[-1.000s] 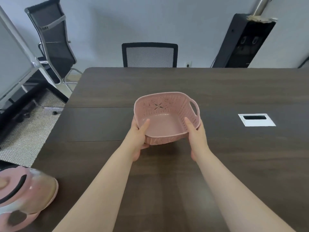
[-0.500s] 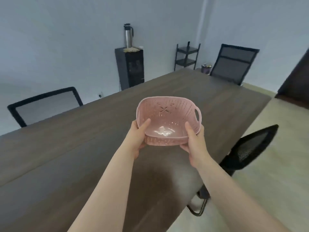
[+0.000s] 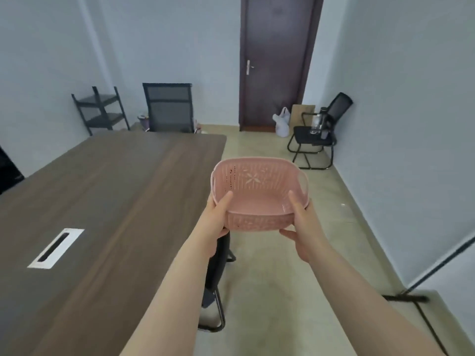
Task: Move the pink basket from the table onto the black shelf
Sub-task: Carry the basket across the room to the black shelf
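The pink basket point(image 3: 259, 194), perforated and empty, hangs in the air in front of me, past the right edge of the brown table point(image 3: 108, 201) and over the floor. My left hand point(image 3: 218, 219) grips its near left rim with the thumb inside. My right hand point(image 3: 303, 224) holds its near right rim the same way, fingers under the base. The black shelf point(image 3: 101, 110), a small open rack with empty tiers, stands far off against the left wall, beyond the table's far end.
A black mesh chair point(image 3: 168, 111) stands at the table's far end beside the shelf. Another chair point(image 3: 217, 273) is tucked under the table edge below my left arm. A third chair point(image 3: 318, 132) with bottles sits by the dark door point(image 3: 275, 60). Beige floor lies ahead.
My view has swung right, from the table towards the door and open floor. The basket, still held in both hands, has left the tabletop area and now hangs over the floor.
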Tool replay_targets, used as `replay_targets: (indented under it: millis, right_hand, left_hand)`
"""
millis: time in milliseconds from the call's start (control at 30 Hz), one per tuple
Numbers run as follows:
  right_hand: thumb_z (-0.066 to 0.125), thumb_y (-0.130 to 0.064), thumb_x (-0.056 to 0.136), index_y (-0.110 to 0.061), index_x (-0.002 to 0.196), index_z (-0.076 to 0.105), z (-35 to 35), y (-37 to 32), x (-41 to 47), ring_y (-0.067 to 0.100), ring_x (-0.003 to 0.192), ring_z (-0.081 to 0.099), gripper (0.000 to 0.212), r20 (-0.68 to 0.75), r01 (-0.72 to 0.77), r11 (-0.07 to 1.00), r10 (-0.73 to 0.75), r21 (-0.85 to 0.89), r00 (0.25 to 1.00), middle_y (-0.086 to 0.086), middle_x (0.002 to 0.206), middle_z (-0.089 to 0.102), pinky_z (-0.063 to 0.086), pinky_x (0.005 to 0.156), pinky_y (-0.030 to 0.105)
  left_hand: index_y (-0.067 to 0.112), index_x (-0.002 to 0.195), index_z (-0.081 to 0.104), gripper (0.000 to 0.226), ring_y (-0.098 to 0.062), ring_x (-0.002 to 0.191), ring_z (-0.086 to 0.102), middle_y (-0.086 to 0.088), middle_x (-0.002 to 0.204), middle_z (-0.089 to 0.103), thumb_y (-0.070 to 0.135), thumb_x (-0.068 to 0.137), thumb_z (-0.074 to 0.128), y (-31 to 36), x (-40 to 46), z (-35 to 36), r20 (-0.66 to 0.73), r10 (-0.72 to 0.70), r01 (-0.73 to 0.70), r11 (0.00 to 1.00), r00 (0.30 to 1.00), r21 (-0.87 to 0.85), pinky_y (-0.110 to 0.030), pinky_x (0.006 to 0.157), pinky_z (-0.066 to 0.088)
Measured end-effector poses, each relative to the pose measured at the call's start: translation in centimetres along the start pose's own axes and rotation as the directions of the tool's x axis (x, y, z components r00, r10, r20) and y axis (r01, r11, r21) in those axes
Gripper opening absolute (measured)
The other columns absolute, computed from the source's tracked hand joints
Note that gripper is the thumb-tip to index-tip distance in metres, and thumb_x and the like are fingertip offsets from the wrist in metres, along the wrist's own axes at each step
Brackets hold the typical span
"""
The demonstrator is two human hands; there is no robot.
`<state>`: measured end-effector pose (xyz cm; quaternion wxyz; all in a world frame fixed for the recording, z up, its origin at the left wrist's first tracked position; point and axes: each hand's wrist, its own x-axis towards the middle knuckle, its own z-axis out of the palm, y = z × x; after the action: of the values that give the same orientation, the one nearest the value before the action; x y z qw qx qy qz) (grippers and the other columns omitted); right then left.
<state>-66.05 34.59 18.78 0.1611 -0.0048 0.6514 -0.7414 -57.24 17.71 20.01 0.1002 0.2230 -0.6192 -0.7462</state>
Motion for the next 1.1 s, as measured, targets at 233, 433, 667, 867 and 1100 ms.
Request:
replay_targets:
  millis: [233,433,667,867,1100]
  right_hand:
    - [0.054,-0.051,0.093,-0.031,0.130,0.046,-6.5,-2.1,6.5,0.017,0.102,0.063,0.042,-0.091,-0.003,1.000,0.005,0.019,0.996,-0.002,0.128,0.061,0.050,0.097,0.052]
    - [0.053,-0.052,0.093,-0.033,0.133,0.042,-9.9,-4.7,13.8,0.015,0.107,0.061,0.045,-0.061,-0.015,1.000,0.016,0.023,0.998,-0.003,0.132,0.058,0.049,0.097,0.050]
    - [0.053,-0.053,0.093,-0.034,0.135,0.040,-12.0,-7.3,21.2,0.014,0.106,0.060,0.048,-0.032,0.002,1.000,-0.002,0.017,0.999,-0.004,0.134,0.057,0.049,0.097,0.051]
    - [0.054,-0.055,0.092,-0.032,0.139,0.039,-11.8,-8.4,26.8,0.014,0.106,0.060,0.055,-0.034,-0.009,1.000,0.010,0.024,0.999,-0.003,0.134,0.057,0.050,0.092,0.047]
    - [0.053,-0.055,0.092,-0.033,0.134,0.040,-10.0,-8.8,36.1,0.022,0.111,0.061,0.049,-0.074,-0.019,1.000,0.019,0.000,0.997,0.000,0.134,0.057,0.050,0.095,0.050]
  left_hand:
    - [0.044,0.139,0.039,0.048,-0.003,0.094,0.057,0.020,0.112,0.059,0.050,0.093,0.050,0.2,6.5,8.5,0.015,-0.021,0.020,1.000,1.000,0.015,-0.031,0.074,0.050]
    - [0.034,0.136,0.048,0.050,-0.008,0.095,0.059,0.011,0.113,0.062,0.052,0.090,0.054,0.9,13.0,13.9,-0.069,-0.044,0.041,0.998,0.997,-0.036,-0.035,0.078,0.051]
    - [0.031,0.130,0.055,0.050,-0.015,0.097,0.063,0.005,0.116,0.067,0.054,0.086,0.058,2.2,19.9,18.2,-0.147,-0.060,0.051,0.997,0.987,-0.064,-0.043,0.086,0.051]
    - [0.033,0.132,0.054,0.047,-0.014,0.094,0.062,0.006,0.114,0.066,0.050,0.088,0.058,3.4,25.4,19.8,-0.167,-0.077,0.063,0.994,0.983,-0.087,-0.041,0.082,0.051]
    - [0.032,0.135,0.051,0.044,-0.009,0.088,0.060,0.014,0.104,0.063,0.044,0.093,0.053,4.7,34.9,20.6,-0.144,-0.082,0.067,0.992,0.986,-0.106,-0.029,0.061,0.045]
